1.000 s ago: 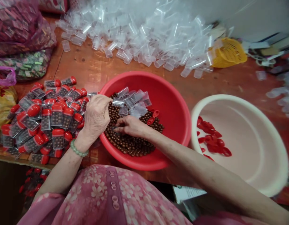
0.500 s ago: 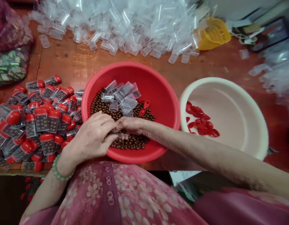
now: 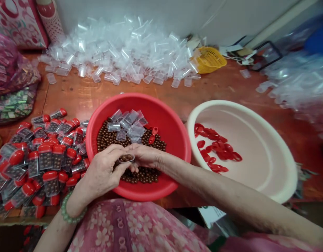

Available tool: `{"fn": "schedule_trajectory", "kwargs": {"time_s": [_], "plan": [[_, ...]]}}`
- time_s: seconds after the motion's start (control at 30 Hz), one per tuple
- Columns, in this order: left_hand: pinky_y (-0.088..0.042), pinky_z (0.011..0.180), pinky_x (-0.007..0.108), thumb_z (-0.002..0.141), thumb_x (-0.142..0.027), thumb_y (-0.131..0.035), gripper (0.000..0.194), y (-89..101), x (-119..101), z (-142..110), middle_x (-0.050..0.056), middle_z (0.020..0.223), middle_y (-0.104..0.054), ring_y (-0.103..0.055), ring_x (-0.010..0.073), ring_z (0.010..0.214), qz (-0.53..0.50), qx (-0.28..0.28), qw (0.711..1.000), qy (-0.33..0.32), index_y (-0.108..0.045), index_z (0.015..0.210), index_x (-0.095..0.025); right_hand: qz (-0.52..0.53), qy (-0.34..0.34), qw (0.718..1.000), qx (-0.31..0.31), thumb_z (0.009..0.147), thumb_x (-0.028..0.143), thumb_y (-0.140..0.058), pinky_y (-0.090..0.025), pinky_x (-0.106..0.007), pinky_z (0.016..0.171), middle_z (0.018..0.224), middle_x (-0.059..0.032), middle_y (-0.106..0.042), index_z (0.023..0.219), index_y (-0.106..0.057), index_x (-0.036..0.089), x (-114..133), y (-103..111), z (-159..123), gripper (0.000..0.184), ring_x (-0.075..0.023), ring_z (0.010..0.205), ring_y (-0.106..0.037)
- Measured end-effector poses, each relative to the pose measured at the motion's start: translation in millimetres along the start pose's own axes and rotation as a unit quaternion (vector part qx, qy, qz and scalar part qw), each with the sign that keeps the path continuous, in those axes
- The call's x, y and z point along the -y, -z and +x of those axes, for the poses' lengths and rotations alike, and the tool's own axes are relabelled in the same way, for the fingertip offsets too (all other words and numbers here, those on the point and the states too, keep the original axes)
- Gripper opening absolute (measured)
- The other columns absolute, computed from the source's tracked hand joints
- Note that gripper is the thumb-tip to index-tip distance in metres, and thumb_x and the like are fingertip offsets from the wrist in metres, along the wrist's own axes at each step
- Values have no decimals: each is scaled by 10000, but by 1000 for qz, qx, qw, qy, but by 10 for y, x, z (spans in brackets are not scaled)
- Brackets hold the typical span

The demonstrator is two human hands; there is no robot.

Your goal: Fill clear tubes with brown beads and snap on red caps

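Clear plastic forms the small oval container (image 3: 126, 158) that my left hand (image 3: 102, 169) pinches between thumb and fingers, holding it from the left over the near part of the red basin (image 3: 174, 134). Its mouth faces up towards me, with brown balls showing inside, and the long axis of that oval runs left to right, from one hand towards the other. How deep the body goes below my fingers I cannot see. My right hand (image 3: 144, 155) comes in from the right, its bent fingertips close against the container's right side; whether they press on it or hold anything I cannot tell. Loose brown balls (image 3: 140, 177) lie beneath both hands. One two-lobed red cap (image 3: 153, 135) rests just beyond my right hand, farther from me than the container and to its right, so the right hand is clearly the nearer one. More red caps (image 3: 224, 147) lie in the white basin (image 3: 271, 185), well apart from the container, beyond my right forearm.
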State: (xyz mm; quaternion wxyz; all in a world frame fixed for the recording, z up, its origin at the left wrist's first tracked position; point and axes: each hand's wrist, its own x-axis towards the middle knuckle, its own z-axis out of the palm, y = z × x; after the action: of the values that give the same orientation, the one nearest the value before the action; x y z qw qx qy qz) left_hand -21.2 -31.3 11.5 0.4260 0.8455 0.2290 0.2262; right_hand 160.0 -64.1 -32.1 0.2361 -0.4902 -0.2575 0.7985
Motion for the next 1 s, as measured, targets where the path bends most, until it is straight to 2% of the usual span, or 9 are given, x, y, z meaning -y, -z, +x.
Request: {"fn": "schedule_trajectory", "kwargs": {"time_s": [0.1, 0.2, 0.3, 0.4, 0.5, 0.67, 0.77, 0.83, 1.0], "plan": [[-513, 903, 254, 890, -133, -561, 172, 3, -11, 20, 61, 1078, -688, -644, 139, 1001, -54, -35, 998, -6, -634, 1040, -177, -27, 40, 999, -9, 677, 293, -716, -478, -162, 462, 586, 36, -620, 734, -582, 146, 18, 40, -88, 207, -65, 475, -564], [-527, 874, 247, 884, -151, -579, 200, -14, -16, 21, 52, 1048, -706, -662, 137, 957, -81, -48, 995, 17, -634, 1074, -182, -160, 101, 982, -20, 785, 251, -636, -527, -227, 619, 749, 19, -656, 831, -607, 156, 6, 64, -194, 110, -94, 639, -597], [-543, 828, 246, 872, -163, -595, 208, -1, -41, 14, 47, 1000, -722, -677, 139, 889, -93, -59, 993, 33, -642, 1074, -182, -350, 166, 920, -53, 875, 196, -512, -520, -309, 776, 870, -8, -681, 902, -641, 177, -20, 33, -295, 133, -139, 783, -610], [-546, 815, 259, 876, -171, -589, 175, 66, -81, 5, 51, 987, -720, -676, 150, 887, -77, -63, 995, 33, -649, 1040, -186, -477, 190, 856, -56, 864, 158, -529, -493, -330, 840, 915, -25, -701, 918, -673, 200, -20, -16, -383, 160, -173, 864, -629], [-552, 802, 267, 885, -174, -569, 170, 135, -82, 3, 56, 983, -710, -672, 155, 889, -65, -62, 995, 30, -637, 1039, -192, -547, 186, 813, -75, 865, 157, -540, -484, -320, 829, 960, -52, -704, 936, -687, 199, 44, -3, -455, 169, -192, 896, -641], [-575, 783, 283, 895, -220, -567, 149, 153, 5, -6, 68, 967, -716, -691, 167, 871, -117, -103, 985, 74, -636, 1023, -184, -569, 158, 778, -213, 879, 162, -512, -459, -275, 700, 819, -44, -689, 862, -669, 185, 228, 176, -498, 159, -169, 750, -625], [-575, 811, 283, 894, -235, -578, 164, 135, 27, -22, 67, 981, -724, -697, 168, 897, -139, -122, 978, 97, -638, 1037, -180, -635, 123, 701, -300, 865, 170, -532, -436, -283, 649, 874, -73, -656, 920, -644, 179, 272, 241, -449, 125, -184, 736, -609], [-571, 817, 275, 893, -233, -580, 170, 124, 27, -26, 61, 988, -726, -697, 162, 904, -140, -115, 978, 104, -641, 1044, -182, -680, 84, 662, -303, 845, 139, -535, -430, -289, 621, 960, -93, -628, 1007, -627, 189, 254, 231, -395, 193, -190, 738, -608], [-569, 804, 274, 887, -223, -583, 197, 92, 50, -14, 58, 1001, -729, -701, 163, 898, -129, -119, 978, 112, -635, 1073, -186, -700, 53, 659, -269, 801, 183, -624, -450, -304, 599, 1050, -112, -564, 1021, -618, 193, 154, 162, -283, 221, -209, 768, -610]]}}
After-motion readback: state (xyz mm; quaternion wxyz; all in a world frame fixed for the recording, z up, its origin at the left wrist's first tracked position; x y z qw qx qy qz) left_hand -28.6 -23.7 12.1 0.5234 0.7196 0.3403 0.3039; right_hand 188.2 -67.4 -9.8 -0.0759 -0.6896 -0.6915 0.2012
